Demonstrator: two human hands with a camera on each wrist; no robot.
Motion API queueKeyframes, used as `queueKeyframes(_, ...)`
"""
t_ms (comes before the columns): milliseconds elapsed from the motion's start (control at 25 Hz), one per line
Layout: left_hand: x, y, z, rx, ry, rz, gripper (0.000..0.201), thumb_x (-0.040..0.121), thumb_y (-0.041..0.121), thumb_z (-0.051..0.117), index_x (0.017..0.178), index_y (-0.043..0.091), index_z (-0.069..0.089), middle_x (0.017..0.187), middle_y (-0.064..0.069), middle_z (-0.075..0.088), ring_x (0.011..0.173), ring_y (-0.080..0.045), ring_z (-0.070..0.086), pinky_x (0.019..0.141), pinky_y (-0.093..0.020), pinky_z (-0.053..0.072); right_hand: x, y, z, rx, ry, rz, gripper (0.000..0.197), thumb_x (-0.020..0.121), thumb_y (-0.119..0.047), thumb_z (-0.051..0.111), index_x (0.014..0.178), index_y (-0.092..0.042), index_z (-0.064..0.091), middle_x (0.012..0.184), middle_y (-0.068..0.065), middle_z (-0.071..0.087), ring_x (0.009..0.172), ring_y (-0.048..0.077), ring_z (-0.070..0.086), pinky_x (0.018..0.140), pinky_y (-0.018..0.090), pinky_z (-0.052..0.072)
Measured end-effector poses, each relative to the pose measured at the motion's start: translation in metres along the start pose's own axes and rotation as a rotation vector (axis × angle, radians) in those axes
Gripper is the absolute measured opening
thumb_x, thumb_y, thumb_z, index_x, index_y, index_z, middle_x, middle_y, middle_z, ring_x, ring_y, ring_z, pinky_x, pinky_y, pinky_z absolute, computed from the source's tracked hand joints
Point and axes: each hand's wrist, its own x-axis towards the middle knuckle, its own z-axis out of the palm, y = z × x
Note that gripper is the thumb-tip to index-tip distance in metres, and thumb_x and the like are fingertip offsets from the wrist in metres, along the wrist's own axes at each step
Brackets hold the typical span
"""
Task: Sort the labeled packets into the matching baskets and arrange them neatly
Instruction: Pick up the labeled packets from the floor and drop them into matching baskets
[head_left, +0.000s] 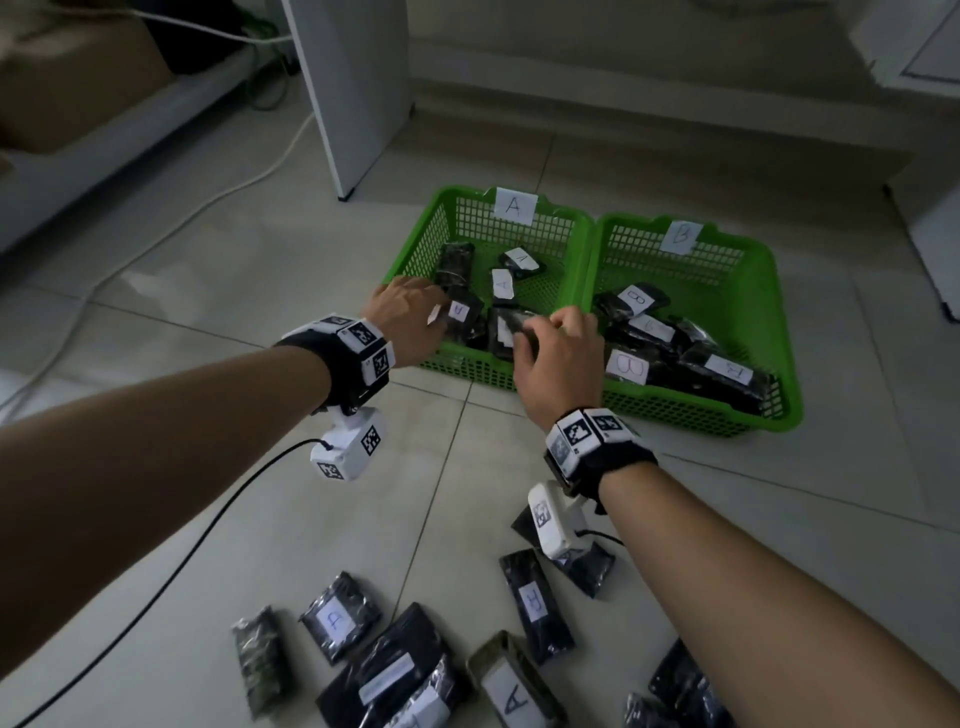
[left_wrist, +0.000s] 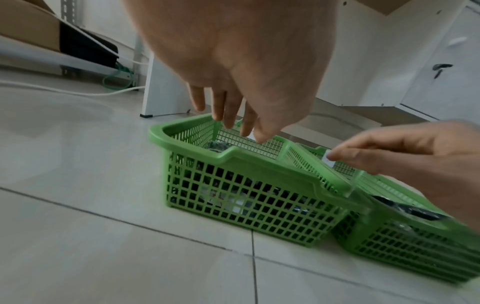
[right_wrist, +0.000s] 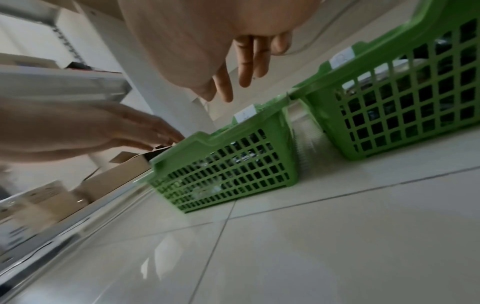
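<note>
Two green baskets stand side by side on the tiled floor. Basket A (head_left: 415, 249) (left_wrist: 233, 160) (right_wrist: 221, 144) holds several black packets labelled A (head_left: 519, 260). Basket B (head_left: 779, 312) (left_wrist: 405, 232) (right_wrist: 389, 51) holds several packets labelled B (head_left: 727, 371). My left hand (head_left: 415, 312) (left_wrist: 233, 115) (right_wrist: 130, 127) hovers over basket A's near left corner, fingers straight and empty. My right hand (head_left: 558, 338) (left_wrist: 402, 148) (right_wrist: 241, 67) reaches over basket A's near right rim, fingers loosely extended, holding nothing. Loose packets (head_left: 511, 686) (head_left: 340, 616) lie on the floor close to me.
A white cabinet panel (head_left: 353, 93) stands behind basket A. A white cable (head_left: 208, 208) runs across the floor on the left, and a black cable (head_left: 182, 561) trails from my left wrist. A cardboard box (head_left: 78, 78) sits on a low shelf far left.
</note>
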Motion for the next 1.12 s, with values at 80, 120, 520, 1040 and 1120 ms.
queueKeyframes(80, -0.036, 0.005, -0.016, -0.036, 0.090, 0.052, 0.032, 0.090, 0.026, 0.048, 0.115, 0.015, 0.064, 0.120, -0.010, 0.061, 0.116, -0.035, 0.054, 0.092, -0.046, 0.047, -0.018, -0.022, -0.004, 0.090, 0.004, -0.083, 0.021, 0.093, -0.028, 0.060, 0.093, -0.009, 0.069, 0.096, 0.008, 0.057, 0.094, 0.030, 0.052, 0.080, 0.042, 0.047)
queueKeyframes(120, -0.057, 0.006, -0.020, -0.053, 0.112, 0.062, 0.032, 0.085, 0.024, 0.046, 0.108, 0.013, 0.064, 0.113, -0.011, 0.062, 0.109, -0.036, 0.057, 0.087, -0.046, 0.049, -0.027, -0.034, -0.003, 0.142, -0.028, -0.124, 0.021, 0.093, -0.027, 0.059, 0.092, -0.009, 0.068, 0.095, 0.008, 0.058, 0.093, 0.029, 0.053, 0.079, 0.041, 0.047)
queueKeyframes(520, -0.302, -0.054, 0.025, 0.182, -0.681, -0.125, 0.064, 0.079, 0.048, 0.073, 0.129, 0.019, 0.045, 0.122, -0.003, 0.051, 0.101, -0.029, 0.060, 0.077, -0.035, 0.048, -0.172, -0.125, 0.025, 0.236, -0.871, -0.412, 0.029, 0.081, -0.024, 0.064, 0.109, -0.019, 0.067, 0.109, 0.000, 0.062, 0.106, 0.021, 0.058, 0.087, 0.034, 0.052)
queueKeyframes(1040, -0.310, -0.040, 0.040, 0.012, -0.465, 0.078, 0.042, 0.079, 0.035, 0.081, 0.100, 0.011, 0.053, 0.106, -0.003, 0.050, 0.072, -0.026, 0.059, 0.062, -0.036, 0.046, -0.163, -0.101, 0.022, 0.197, -0.784, -0.232, 0.071, 0.061, -0.035, 0.081, 0.126, -0.021, 0.055, 0.116, 0.003, 0.054, 0.102, 0.024, 0.059, 0.089, 0.035, 0.052)
queueKeyframes(1120, -0.292, -0.041, 0.032, -0.013, -0.279, 0.147, 0.029, 0.085, 0.029, 0.074, 0.093, 0.009, 0.055, 0.111, -0.008, 0.053, 0.069, -0.031, 0.062, 0.062, -0.038, 0.050, -0.147, -0.083, 0.012, 0.253, -0.669, -0.173, 0.079, 0.061, -0.034, 0.084, 0.131, -0.020, 0.053, 0.122, 0.003, 0.054, 0.106, 0.023, 0.059, 0.093, 0.035, 0.051)
